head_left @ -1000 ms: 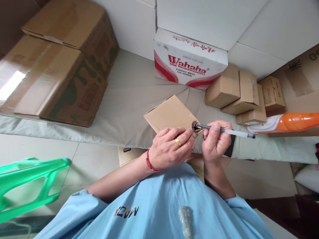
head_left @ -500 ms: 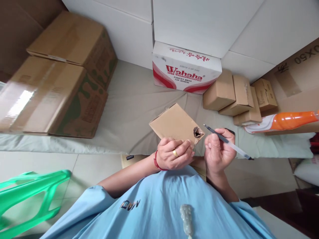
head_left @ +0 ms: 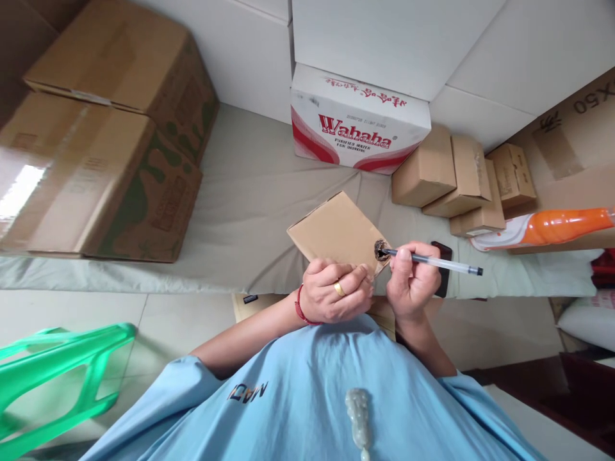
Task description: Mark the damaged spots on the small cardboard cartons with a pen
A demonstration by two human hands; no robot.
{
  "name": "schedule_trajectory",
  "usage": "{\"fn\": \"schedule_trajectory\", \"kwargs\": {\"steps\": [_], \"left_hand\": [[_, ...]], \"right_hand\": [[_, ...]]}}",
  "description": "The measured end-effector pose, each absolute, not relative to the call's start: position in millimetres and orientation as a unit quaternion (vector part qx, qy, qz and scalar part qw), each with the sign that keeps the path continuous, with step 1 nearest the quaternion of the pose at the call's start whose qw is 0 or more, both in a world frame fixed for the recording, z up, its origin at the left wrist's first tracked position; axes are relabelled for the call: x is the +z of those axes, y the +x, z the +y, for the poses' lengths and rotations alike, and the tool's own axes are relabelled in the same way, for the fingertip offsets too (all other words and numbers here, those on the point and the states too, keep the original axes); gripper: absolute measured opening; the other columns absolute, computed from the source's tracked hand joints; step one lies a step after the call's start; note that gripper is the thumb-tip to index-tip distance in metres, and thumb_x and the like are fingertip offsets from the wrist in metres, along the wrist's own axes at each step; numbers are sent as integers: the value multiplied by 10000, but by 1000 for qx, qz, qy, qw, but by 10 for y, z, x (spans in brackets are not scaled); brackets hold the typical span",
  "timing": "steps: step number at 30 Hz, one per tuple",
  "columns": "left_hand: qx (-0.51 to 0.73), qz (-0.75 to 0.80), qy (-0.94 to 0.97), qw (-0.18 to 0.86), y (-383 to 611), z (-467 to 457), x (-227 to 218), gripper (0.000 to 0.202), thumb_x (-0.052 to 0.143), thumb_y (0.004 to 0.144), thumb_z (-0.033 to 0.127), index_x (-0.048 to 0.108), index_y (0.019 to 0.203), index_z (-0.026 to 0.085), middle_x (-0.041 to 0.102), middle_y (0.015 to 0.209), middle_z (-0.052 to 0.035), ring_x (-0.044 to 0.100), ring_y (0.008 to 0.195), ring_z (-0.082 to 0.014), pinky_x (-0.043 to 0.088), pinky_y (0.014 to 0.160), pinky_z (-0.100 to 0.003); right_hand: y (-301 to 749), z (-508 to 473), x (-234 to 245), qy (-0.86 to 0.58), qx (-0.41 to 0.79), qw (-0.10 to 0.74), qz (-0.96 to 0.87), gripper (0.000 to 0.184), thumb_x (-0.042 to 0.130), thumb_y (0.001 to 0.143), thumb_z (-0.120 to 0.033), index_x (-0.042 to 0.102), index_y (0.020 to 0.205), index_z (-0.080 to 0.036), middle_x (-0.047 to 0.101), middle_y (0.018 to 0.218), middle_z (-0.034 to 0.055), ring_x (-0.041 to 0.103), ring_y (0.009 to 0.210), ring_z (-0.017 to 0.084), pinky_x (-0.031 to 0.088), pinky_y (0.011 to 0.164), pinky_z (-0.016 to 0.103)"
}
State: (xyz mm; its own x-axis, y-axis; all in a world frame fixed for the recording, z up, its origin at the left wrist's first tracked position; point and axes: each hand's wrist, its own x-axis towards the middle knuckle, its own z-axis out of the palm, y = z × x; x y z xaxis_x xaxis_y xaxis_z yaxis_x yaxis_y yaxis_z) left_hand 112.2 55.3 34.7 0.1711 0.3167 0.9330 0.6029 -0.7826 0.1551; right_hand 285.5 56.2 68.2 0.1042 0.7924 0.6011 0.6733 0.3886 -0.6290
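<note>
A small brown cardboard box point(head_left: 334, 230) is tilted in front of me, its near edge gripped by my left hand point(head_left: 336, 291). That hand's fingers are curled, with a gold ring and a red cord at the wrist. Near the box's right corner is a ragged dark hole point(head_left: 381, 250). My right hand point(head_left: 413, 275) pinches a pen point(head_left: 439, 261) with a clear barrel and dark grip. The pen's tip is at the hole; whether it goes inside I cannot tell.
A white and red Wahaba carton point(head_left: 358, 128) stands against the wall. Small brown boxes point(head_left: 425, 169) are at its right, beside an orange bottle point(head_left: 567, 227). Large cartons point(head_left: 106, 173) stand left. A black phone point(head_left: 442, 269) lies behind my right hand; a green stool point(head_left: 91, 371) is lower left.
My right hand has moved left and turned the pen flatter, bringing its tip from beside the box to the hole. My left hand keeps its grip on the box.
</note>
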Motion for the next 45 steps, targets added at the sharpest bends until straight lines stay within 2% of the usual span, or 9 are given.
{"fn": "schedule_trajectory", "kwargs": {"steps": [8, 13, 20, 24, 31, 36, 40, 45], "left_hand": [[-553, -294, -769, 126, 1090, 537, 323, 92, 780, 842, 212, 762, 898, 282, 861, 956, 38, 697, 793, -147, 439, 709, -349], [-556, -296, -766, 125, 1095, 544, 344, 66, 768, 856, 208, 743, 852, 269, 860, 939, 47, 695, 765, -135, 443, 694, -336], [-568, -296, -758, 123, 1110, 551, 353, 66, 765, 867, 196, 740, 838, 250, 860, 920, 43, 688, 745, -126, 436, 676, -328], [-567, -296, -759, 122, 1105, 544, 335, 68, 774, 858, 195, 741, 838, 252, 864, 944, 37, 688, 752, -133, 428, 679, -338], [-558, -291, -767, 125, 1086, 532, 315, 94, 788, 849, 203, 757, 896, 279, 866, 985, 40, 698, 808, -148, 431, 708, -356], [-564, -293, -763, 118, 1096, 529, 317, 70, 799, 848, 192, 756, 872, 242, 862, 956, 20, 685, 796, -149, 416, 699, -351], [-569, -289, -761, 115, 1100, 527, 314, 61, 792, 859, 188, 753, 863, 234, 861, 957, 6, 681, 787, -152, 410, 705, -354], [-564, -295, -761, 124, 1097, 524, 314, 69, 790, 840, 205, 749, 851, 260, 859, 961, 36, 671, 800, -142, 416, 703, -349]], "right_hand": [[2836, 569, 712, -554, 35, 478, -680, 181, 556, 1119, -373, 583, 1025, -220, 620, 680, -42, 560, 507, 113, 449, 524, 244], [2821, 586, 723, -556, 24, 496, -666, 148, 574, 1117, -342, 587, 1041, -215, 641, 723, -31, 592, 533, 106, 462, 530, 229], [2838, 586, 726, -559, 45, 489, -668, 211, 572, 1123, -403, 597, 1027, -216, 625, 705, -37, 585, 541, 112, 465, 532, 239], [2843, 591, 719, -555, 44, 503, -661, 156, 584, 1117, -358, 599, 1052, -216, 636, 738, -27, 604, 574, 117, 481, 552, 243], [2855, 562, 761, -543, 50, 485, -684, 138, 585, 1107, -326, 600, 1024, -218, 611, 702, -39, 544, 531, 107, 444, 523, 245], [2866, 556, 728, -544, 52, 502, -670, 116, 597, 1101, -312, 605, 1033, -218, 612, 731, -37, 561, 558, 105, 457, 546, 240], [2848, 558, 737, -548, 67, 500, -667, 133, 589, 1105, -331, 600, 1042, -214, 624, 740, -35, 577, 572, 107, 466, 560, 238], [2846, 542, 754, -552, 64, 497, -666, 192, 583, 1103, -378, 602, 1000, -218, 614, 715, -36, 563, 557, 113, 461, 560, 249]]}}
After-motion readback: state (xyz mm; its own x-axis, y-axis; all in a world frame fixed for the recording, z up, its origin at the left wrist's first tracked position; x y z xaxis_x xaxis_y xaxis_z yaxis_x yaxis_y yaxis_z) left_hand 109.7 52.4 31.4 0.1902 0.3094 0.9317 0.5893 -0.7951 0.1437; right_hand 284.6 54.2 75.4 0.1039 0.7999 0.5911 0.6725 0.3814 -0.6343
